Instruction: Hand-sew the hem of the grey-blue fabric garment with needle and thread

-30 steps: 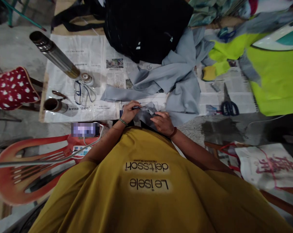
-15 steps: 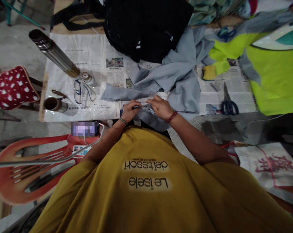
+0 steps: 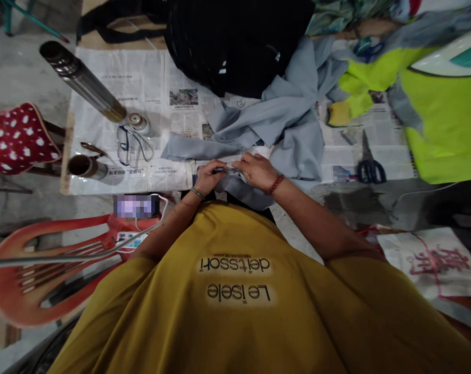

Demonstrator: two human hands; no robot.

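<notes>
At the near edge of the table, my left hand (image 3: 210, 177) is closed on an edge of grey cloth (image 3: 298, 143). A small dark, slim object shows at its fingertips, too small to name. My right hand (image 3: 258, 171) pinches the same cloth just beside it, thumb and forefinger together and almost touching the left fingertips. Part of the cloth hangs below the hands toward my lap, and the rest lies crumpled across the table to the right and up to a black bag (image 3: 235, 47). What lies between the fingertips is mostly hidden.
Newspaper (image 3: 142, 78) covers the table. On the left stand a steel thermos (image 3: 83, 80), its lid cup (image 3: 85, 167) and glasses (image 3: 124, 145). To the right are scissors (image 3: 370, 163), a yellow-green garment (image 3: 446, 124) and an iron (image 3: 454, 54). A red chair (image 3: 52, 228) stands at lower left.
The fingers of both hands have shifted slightly on the cloth, and my right hand's knuckles are lower and flatter. The dark object at my left fingertips shows less. The view has moved slightly.
</notes>
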